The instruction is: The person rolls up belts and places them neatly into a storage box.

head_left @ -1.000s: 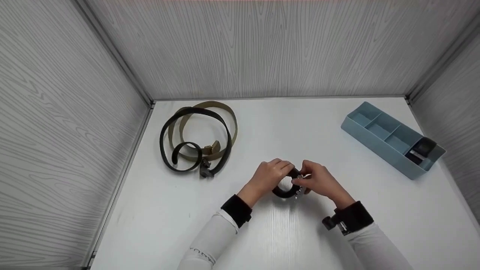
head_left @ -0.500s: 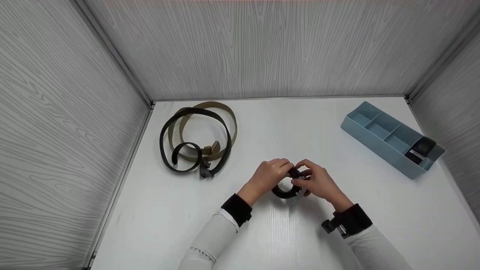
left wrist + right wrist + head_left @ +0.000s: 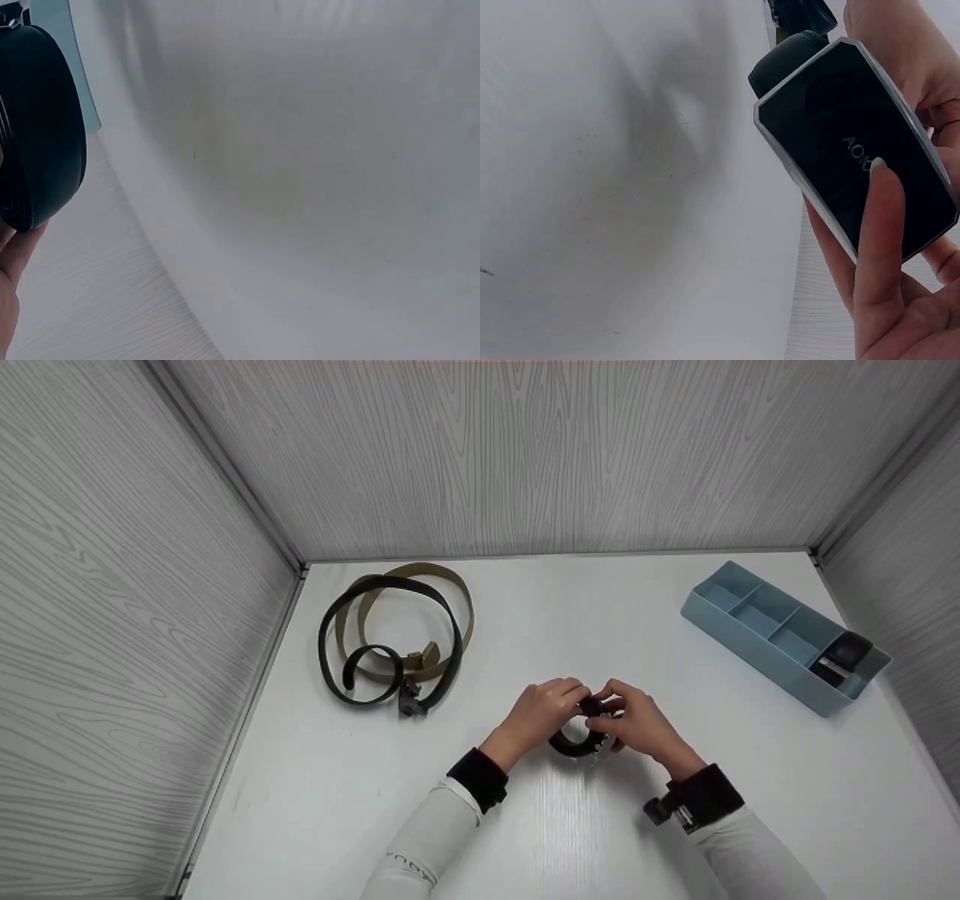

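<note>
Between my two hands, above the white table, is a black belt (image 3: 574,748) wound into a tight ring. My left hand (image 3: 541,711) grips the coil from its left side, fingers over the top. From the other side my right hand (image 3: 639,723) holds the buckle end. The right wrist view shows the buckle (image 3: 829,124), a dark rectangular plate with a silver edge and light lettering; a thumb (image 3: 881,240) presses on its face. In the left wrist view the coiled strap (image 3: 49,127) appears edge-on at the left, with fingers under it. Part of the coil is hidden by the hands.
At the table's left lie a loosely looped black belt (image 3: 448,675) and a tan belt (image 3: 471,615) partly beneath it. A blue divided tray (image 3: 765,656) stands at the right, with a rolled black belt (image 3: 847,651) in its nearest compartment. Panel walls enclose the back and sides.
The right index finger has bent in toward the top of the coil. Both hands keep their hold, and the coil has shifted very slightly to the right.
</note>
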